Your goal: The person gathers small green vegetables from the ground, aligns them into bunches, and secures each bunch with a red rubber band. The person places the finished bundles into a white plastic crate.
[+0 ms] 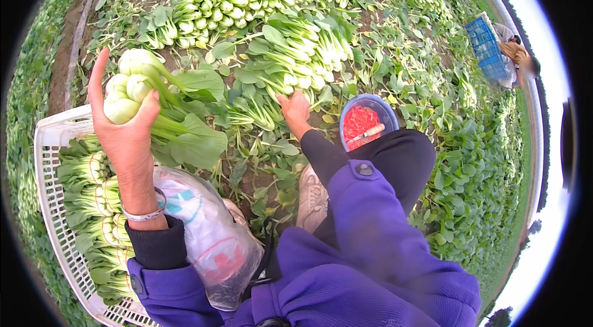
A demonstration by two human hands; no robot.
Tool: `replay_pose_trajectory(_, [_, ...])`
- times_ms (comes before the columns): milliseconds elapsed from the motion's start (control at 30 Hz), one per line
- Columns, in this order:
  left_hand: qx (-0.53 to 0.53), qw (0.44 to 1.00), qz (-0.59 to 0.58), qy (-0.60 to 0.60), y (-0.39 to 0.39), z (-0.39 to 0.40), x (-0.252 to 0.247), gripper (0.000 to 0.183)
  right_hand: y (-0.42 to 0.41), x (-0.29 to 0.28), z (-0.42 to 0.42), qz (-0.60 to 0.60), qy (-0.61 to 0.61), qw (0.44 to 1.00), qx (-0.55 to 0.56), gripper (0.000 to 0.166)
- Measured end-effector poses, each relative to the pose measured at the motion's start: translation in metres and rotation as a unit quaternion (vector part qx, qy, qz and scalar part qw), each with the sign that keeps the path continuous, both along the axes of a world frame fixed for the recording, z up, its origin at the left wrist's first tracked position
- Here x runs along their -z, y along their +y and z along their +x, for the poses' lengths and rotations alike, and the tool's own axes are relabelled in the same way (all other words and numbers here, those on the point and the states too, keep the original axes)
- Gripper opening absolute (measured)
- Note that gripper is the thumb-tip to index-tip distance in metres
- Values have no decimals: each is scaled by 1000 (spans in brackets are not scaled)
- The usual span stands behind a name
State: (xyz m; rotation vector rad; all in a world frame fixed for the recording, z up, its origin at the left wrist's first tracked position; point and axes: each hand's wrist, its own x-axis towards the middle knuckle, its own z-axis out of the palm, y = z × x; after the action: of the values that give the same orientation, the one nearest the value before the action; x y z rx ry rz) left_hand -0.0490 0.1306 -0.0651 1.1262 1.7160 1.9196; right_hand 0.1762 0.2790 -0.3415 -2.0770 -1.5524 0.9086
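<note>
Several heads of bok choy (139,83) are gripped in my left hand (123,127), their pale bases up and their leaves hanging to the right. My right hand (296,109) reaches down to the near end of a pile of cut bok choy (301,58) on the ground. Its fingers touch or nearly touch the stalks there; whether they hold one is hidden. Below my left forearm stands a white plastic crate (51,178), holding bok choy bundles (104,197) bound with red bands.
A blue-grey basin (384,111) with red strips (359,120) and a wooden-handled knife (368,134) sits by my knee. A plastic bag (213,229) covers my left leg. Beyond lies a larger bok choy heap (231,0). A co-worker (512,49) is beside a blue crate (486,46) at right.
</note>
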Motion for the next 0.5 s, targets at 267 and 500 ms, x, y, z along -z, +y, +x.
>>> replay_pose_trajectory(267, [15,1000,-5,-10,3,4,1,74,10,-28,0,12,-78,997,26,48])
replay_pose_trajectory(500, [22,1000,2,-15,4,3,4,74,3,-38,3,-41,95,994,36,39])
